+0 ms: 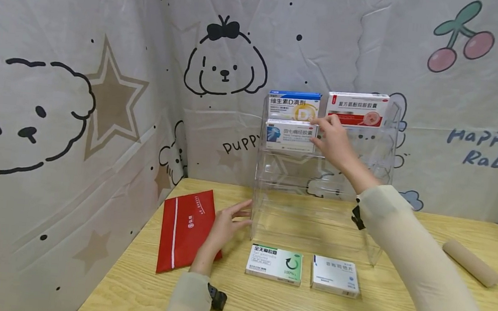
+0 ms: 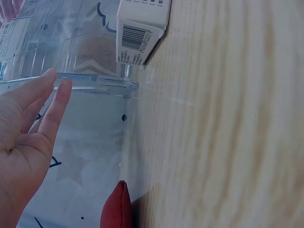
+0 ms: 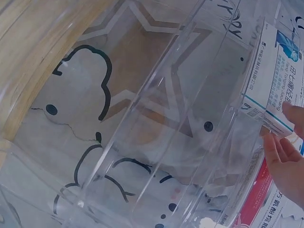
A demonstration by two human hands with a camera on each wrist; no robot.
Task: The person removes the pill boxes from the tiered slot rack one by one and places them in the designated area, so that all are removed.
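Note:
A clear tiered display rack (image 1: 257, 176) stands on the table. My right hand (image 1: 333, 138) pinches the right end of a white medicine box (image 1: 290, 138) with a blue picture, at the second tier on the left. The right wrist view shows thumb and fingers on that box's end (image 3: 266, 102). Above it on the top tier stands a blue-and-white vitamin D box (image 1: 292, 104), with a red-and-white capsule box (image 1: 357, 111) to its right. My left hand (image 1: 225, 226), fingers extended, touches the rack's left side; in the left wrist view, fingertips (image 2: 49, 73) meet the clear edge.
In front of the rack lie a green-and-white medicine box (image 1: 272, 264) and a white-and-blue one (image 1: 335, 276). A red pouch (image 1: 192, 230) lies left of the left hand. A cardboard tube (image 1: 472, 263) rests on the right of the table (image 1: 420, 292). Printed cloth (image 1: 245, 5) hangs behind.

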